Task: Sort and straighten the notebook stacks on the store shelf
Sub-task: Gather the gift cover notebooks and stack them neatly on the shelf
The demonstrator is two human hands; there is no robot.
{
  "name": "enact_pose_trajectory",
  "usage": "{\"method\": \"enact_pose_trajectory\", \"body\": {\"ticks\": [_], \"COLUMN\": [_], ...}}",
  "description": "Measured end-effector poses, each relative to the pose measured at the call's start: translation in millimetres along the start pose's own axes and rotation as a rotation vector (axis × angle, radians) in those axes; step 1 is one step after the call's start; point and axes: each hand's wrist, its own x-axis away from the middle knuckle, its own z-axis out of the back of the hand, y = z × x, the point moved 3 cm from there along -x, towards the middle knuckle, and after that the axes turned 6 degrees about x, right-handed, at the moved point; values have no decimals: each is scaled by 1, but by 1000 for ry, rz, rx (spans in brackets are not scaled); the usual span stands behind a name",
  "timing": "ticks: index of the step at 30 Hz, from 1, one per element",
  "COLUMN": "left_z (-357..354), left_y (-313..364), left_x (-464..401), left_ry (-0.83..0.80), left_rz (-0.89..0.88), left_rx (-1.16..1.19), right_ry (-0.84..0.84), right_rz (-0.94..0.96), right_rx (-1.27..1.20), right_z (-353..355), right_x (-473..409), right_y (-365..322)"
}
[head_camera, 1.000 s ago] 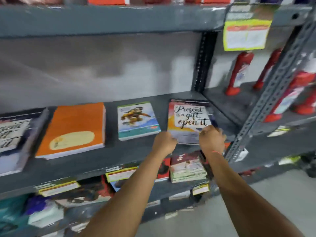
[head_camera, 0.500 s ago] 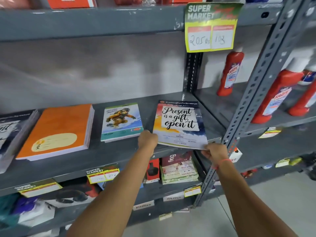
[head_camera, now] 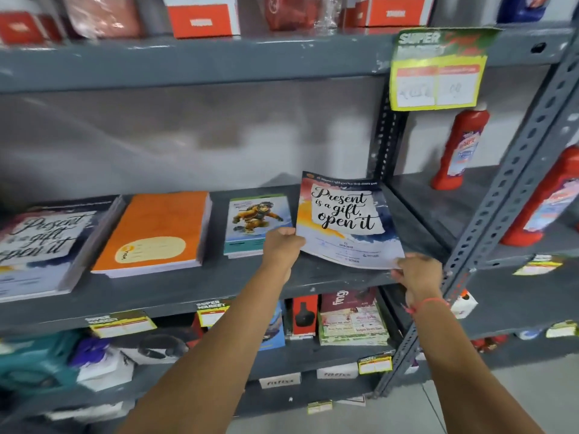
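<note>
Notebook (head_camera: 346, 220) now lifted off shelf (head_camera: 194, 286) by both hands (head_camera: 283, 245).

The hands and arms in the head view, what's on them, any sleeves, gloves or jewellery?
Both arms are bare as far as the picture shows, with no sleeves in view. The left hand wears no glove, and no ring or band shows. The right hand is also ungloved; a thin red-orange thread band circles its wrist. No watch shows on either arm.

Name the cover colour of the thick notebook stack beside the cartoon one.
Orange, with a yellow label patch: orange notebook stack, head view.
</note>
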Motion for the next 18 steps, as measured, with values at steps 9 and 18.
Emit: {"method": "enact_pose_trajectory", "body": {"ticks": [9,18], "left_z": [157,409], "left_y": [55,61], "left_x": [3,8], "left_ry": [175,346], "left_rz": [-184,-209], "left_rx": [100,124], "right_ry": [-220,-391], "right_rz": [188,269], "right_rx": [-137,-37], "right_z": [-131,-324], "right_x": [97,246], "right_y": [-36,4]}}
